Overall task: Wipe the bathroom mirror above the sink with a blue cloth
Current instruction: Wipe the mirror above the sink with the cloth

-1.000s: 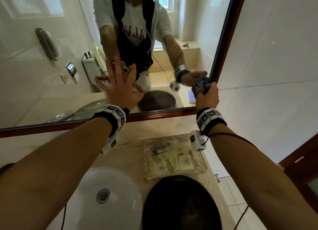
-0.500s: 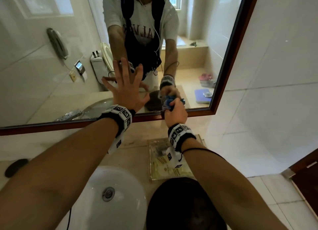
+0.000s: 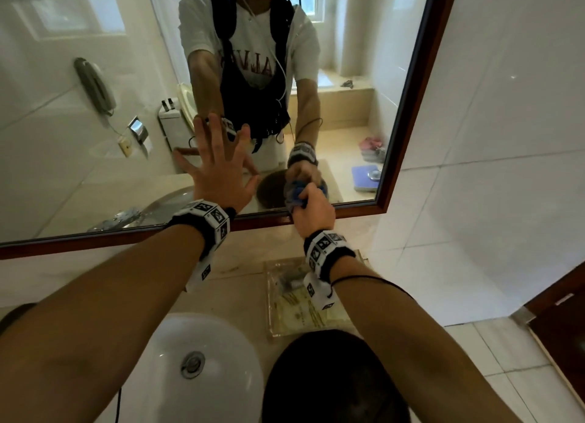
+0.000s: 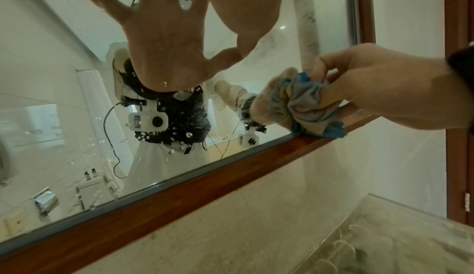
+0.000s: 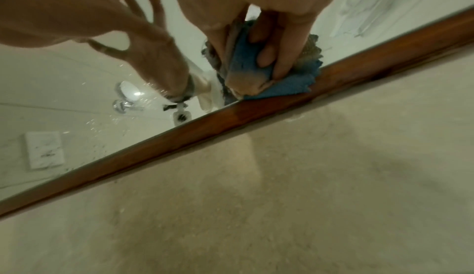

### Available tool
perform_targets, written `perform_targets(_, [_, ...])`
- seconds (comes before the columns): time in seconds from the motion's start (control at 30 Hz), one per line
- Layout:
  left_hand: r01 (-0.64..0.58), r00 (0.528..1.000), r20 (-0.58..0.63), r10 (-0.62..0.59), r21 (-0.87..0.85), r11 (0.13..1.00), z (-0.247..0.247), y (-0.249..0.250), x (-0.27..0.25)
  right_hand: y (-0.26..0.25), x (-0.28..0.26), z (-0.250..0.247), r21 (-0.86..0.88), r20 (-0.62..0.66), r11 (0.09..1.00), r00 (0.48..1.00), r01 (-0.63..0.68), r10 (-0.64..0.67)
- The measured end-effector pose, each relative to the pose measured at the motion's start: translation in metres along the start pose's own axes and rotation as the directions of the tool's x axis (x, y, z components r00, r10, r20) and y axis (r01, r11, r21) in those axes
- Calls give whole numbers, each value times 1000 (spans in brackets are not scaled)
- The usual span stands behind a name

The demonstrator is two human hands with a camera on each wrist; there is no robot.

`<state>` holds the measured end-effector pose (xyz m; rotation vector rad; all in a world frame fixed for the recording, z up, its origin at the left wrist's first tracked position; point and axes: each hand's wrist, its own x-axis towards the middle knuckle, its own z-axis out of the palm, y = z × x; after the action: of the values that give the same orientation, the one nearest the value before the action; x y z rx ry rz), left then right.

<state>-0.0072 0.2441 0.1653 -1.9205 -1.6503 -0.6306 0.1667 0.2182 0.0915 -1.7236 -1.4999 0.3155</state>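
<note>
The mirror (image 3: pixel 95 156) in its brown wooden frame (image 3: pixel 414 106) fills the wall above the counter. My left hand (image 3: pixel 218 169) lies flat on the glass with its fingers spread, left of centre. My right hand (image 3: pixel 311 209) grips a crumpled blue cloth (image 3: pixel 296 194) and presses it on the glass at the bottom frame rail (image 4: pixel 231 169). In the right wrist view the fingers (image 5: pixel 279 41) curl round the blue cloth (image 5: pixel 259 71), whose lower corner laps onto the rail. The left wrist view shows water spots on the glass below my left hand (image 4: pixel 166 41), and the cloth (image 4: pixel 305 104) bunched in my right hand (image 4: pixel 379 87).
Below the mirror runs a beige stone counter (image 3: pixel 240 283) with a white sink (image 3: pixel 202 368) and a clear tray (image 3: pixel 278 321) of toiletry packets. A dark round basin or lid (image 3: pixel 335 381) sits at the front. White tiled wall (image 3: pixel 493 137) stands to the right, a brown door frame (image 3: pixel 563 311) lower right.
My right hand slid the cloth leftward along the mirror's bottom edge, from the lower right corner toward the middle. My left hand stayed flat on the glass.
</note>
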Motion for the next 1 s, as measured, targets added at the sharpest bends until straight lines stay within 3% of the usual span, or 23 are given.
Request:
perform_targets(0.2, [0, 1000, 1, 0, -18, 1000, -2, 1, 0, 47, 13, -51, 84, -89, 973, 971, -216, 223])
perform_targets(0.4, [-5, 1000, 18, 5, -10, 1000, -4, -1, 0, 53, 16, -57, 124, -133, 957, 951, -264, 279])
perform_targets(0.63, [-9, 1000, -4, 9, 3, 1000, -9, -4, 0, 5, 7, -23, 133, -127, 978, 975, -163, 180])
perform_targets(0.77, [-41, 997, -67, 43, 29, 999, -13, -19, 0, -34, -1, 2, 129, -52, 983, 989, -132, 139])
perform_targets(1.0, [51, 991, -126, -47, 28, 998, -25, -84, -8, -97, -23, 53, 88, 30, 993, 997, -80, 77])
